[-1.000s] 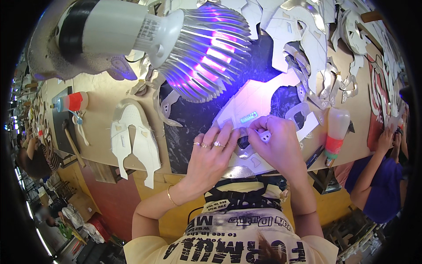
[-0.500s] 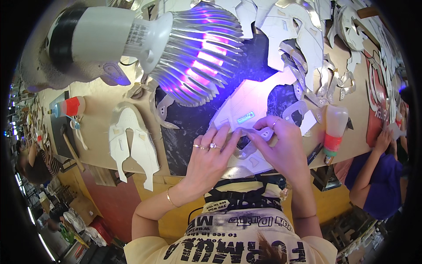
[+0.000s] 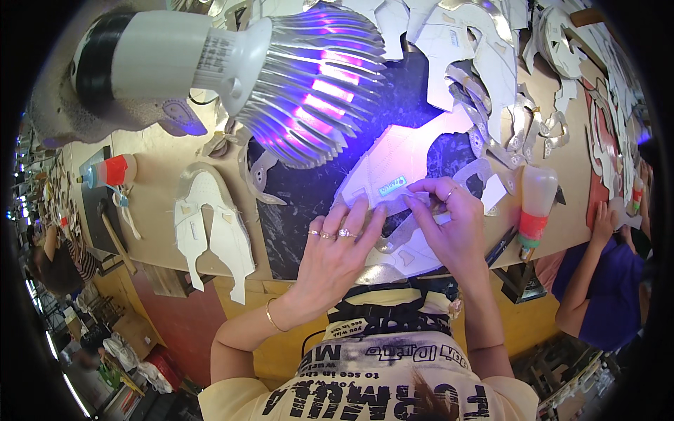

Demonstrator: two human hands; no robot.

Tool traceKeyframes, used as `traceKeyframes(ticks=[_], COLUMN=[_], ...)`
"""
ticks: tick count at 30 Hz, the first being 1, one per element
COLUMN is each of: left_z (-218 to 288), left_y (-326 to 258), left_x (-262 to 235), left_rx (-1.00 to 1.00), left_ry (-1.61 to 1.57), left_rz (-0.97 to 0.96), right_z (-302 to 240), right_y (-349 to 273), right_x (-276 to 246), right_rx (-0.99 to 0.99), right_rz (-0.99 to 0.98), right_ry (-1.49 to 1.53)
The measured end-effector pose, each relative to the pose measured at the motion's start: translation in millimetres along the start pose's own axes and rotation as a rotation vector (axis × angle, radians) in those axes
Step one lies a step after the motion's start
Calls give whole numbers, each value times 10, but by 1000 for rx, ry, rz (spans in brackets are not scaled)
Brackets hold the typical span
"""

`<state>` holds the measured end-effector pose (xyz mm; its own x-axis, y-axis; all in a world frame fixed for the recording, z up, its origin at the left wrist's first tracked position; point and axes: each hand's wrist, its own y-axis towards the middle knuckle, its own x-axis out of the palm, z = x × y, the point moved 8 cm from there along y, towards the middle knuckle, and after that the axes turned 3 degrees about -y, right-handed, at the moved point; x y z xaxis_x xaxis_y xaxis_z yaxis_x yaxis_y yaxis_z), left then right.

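We count two hands at work, our left hand (image 3: pixel 335 247) and right hand (image 3: pixel 449 228), one big finned lamp (image 3: pixel 239 70), and two squeeze bottles with red collars (image 3: pixel 533 210) (image 3: pixel 109 170). One white shoe upper (image 3: pixel 210 228) lies alone; the cut pieces piled at the far edge (image 3: pixel 491 63) number perhaps a dozen, too overlapped to count.

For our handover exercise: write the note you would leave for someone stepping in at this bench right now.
Left hand: flat, fingers pressing the white shoe upper piece onto the dark mat.
Right hand: fingertips pinching a silver trim strip against that piece.
Lit lamp hangs above; glue bottle stands to the right; a second white upper lies to the left.
Done: piece laid under the lamp.
Left: trim apparently still being seated.
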<state>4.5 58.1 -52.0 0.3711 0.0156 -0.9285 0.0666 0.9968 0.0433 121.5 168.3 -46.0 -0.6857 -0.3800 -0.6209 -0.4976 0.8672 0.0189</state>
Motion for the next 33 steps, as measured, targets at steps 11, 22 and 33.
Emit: traceKeyframes(ticks=[11,22,33], left_z=[2,41,-84], left_y=[47,146,66], left_x=[-3,12,-46], left_rx=[31,22,-45], left_ry=[18,-5,-335], left_rz=[-29,-61,43], right_z=[59,86,175], right_y=[6,27,5], right_x=[36,8,0], right_rx=[27,180,149], right_rz=[19,-4,45], right_ry=[44,78,4])
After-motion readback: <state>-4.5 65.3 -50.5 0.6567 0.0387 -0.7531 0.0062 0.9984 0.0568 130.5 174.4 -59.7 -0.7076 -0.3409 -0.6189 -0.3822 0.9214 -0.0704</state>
